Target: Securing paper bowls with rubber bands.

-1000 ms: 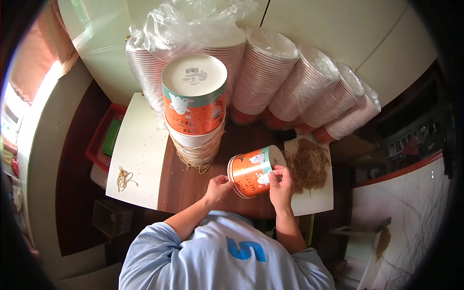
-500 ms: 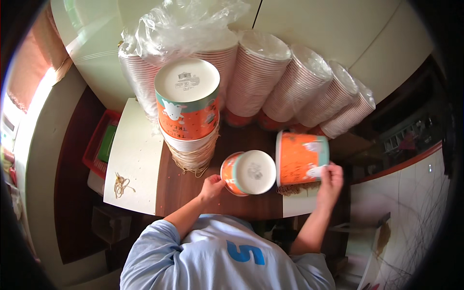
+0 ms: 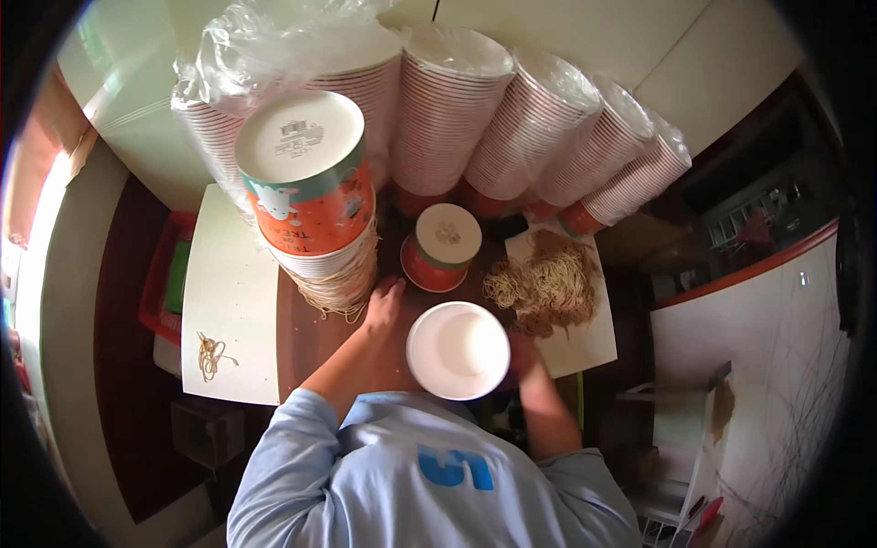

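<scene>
My right hand (image 3: 524,353) is mostly hidden behind a paper cup (image 3: 458,351) that it holds up near my chest, white inside facing the camera. My left hand (image 3: 384,300) holds nothing and lies on the brown table (image 3: 311,338), fingers apart, at the foot of a tall stack of upturned orange cups (image 3: 311,187) bound with rubber bands. A single orange cup (image 3: 442,247) stands upside down on the table just beyond both hands.
Several plastic-wrapped stacks of cups (image 3: 512,119) lean along the back. A heap of rubber bands (image 3: 545,283) lies on a white board (image 3: 585,342) at right. Another white board (image 3: 230,310) at left carries a few bands (image 3: 210,353). A red crate (image 3: 163,283) sits further left.
Two nested cups were pulled apart. One now stands upturned on the table. The other is raised near my chest in my right hand. My left hand let go and moved to the stack.
</scene>
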{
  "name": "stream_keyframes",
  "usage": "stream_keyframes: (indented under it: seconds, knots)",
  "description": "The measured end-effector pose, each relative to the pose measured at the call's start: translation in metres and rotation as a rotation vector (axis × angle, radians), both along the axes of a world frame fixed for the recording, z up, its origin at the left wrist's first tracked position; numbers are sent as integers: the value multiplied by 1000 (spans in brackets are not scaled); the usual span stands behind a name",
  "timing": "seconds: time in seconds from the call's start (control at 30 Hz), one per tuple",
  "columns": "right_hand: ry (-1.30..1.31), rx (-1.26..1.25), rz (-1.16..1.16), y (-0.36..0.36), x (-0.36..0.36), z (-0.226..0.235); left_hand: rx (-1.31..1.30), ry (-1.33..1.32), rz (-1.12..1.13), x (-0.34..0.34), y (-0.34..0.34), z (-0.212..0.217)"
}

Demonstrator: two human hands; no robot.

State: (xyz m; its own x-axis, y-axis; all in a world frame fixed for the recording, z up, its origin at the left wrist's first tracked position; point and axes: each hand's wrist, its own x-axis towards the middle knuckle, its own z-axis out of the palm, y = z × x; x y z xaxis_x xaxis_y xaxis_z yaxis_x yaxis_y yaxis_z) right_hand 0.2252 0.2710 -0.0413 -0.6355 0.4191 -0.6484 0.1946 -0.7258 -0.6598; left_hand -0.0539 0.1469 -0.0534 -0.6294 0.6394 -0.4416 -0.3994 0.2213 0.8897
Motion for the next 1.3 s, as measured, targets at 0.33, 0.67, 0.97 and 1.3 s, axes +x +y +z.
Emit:
stream_keyframes:
  seconds: [0.33,0.67,0.97,1.3]
  knots:
    - [-639,1271,150,-9,-50,-2,19,642,-302,5,-98,77]
    - [-1049,1558,171,77,-64,6,-26,794,-274,15,-106,92]
    - [-374,1055,-381,100,-34,44,-27,767,-261,12,-119,99]
    - [-822,1241,128,120,-28,-3,38,823,-284,19,-110,113]
